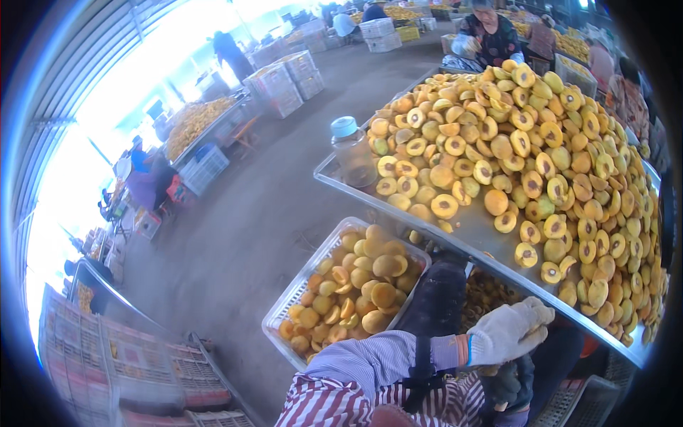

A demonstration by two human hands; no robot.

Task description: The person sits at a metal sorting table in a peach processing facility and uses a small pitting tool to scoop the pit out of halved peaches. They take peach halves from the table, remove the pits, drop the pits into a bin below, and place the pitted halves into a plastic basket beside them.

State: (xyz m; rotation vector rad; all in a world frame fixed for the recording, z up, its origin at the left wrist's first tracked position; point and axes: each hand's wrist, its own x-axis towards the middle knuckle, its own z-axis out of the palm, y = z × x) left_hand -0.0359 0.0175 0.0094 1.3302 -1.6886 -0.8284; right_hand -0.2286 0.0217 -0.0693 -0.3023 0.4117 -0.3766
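Note:
My left hand, in a white knit glove, reaches across my lap beside the table's near edge. Its fingers are bent and pressed together; whatever they hold is hidden. Just below it is my right hand in a dark glove, partly covered, its fingers curled around something I cannot make out. In front of both hands, a metal-topped table bears a large heap of halved yellow peaches, many with brown pit hollows facing up. More peach halves lie below the table edge, close to my left hand.
A white plastic crate of peach halves stands on the floor left of my leg. A clear jar with a blue lid sits at the table's left corner. Stacked crates are at lower left. A person works across the table.

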